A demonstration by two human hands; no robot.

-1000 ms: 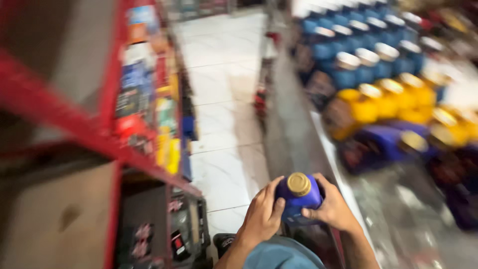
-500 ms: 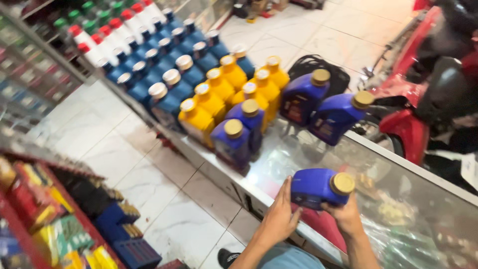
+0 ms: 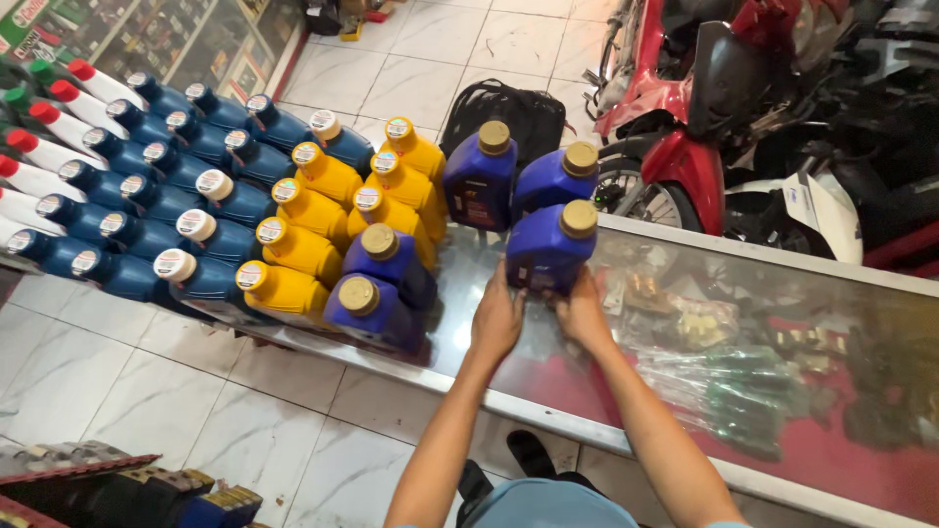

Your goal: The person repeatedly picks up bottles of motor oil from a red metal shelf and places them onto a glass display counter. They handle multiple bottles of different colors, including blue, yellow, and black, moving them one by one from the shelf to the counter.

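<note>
A dark blue bottle with a gold cap (image 3: 548, 249) stands upright on the glass counter top (image 3: 743, 293), with both my hands on its lower part. My left hand (image 3: 497, 318) grips its left side and my right hand (image 3: 584, 313) its right side. Just behind it stand two more dark blue gold-capped bottles (image 3: 479, 176) (image 3: 556, 178). To the left are two others of the same kind (image 3: 377, 308), then rows of yellow bottles (image 3: 308, 220) and lighter blue bottles (image 3: 176, 186).
White bottles with red and green caps (image 3: 39, 147) line the far left. A red motorcycle (image 3: 763, 108) and a black bag (image 3: 514, 108) stand on the tiled floor beyond the counter. Packaged parts lie under the glass. A shelf of goods (image 3: 117, 484) is at the lower left.
My view swung from the shelf aisle to the counter. The blue bottle went from lying tilted in my hands above the glass to standing upright beside the other dark blue bottles.
</note>
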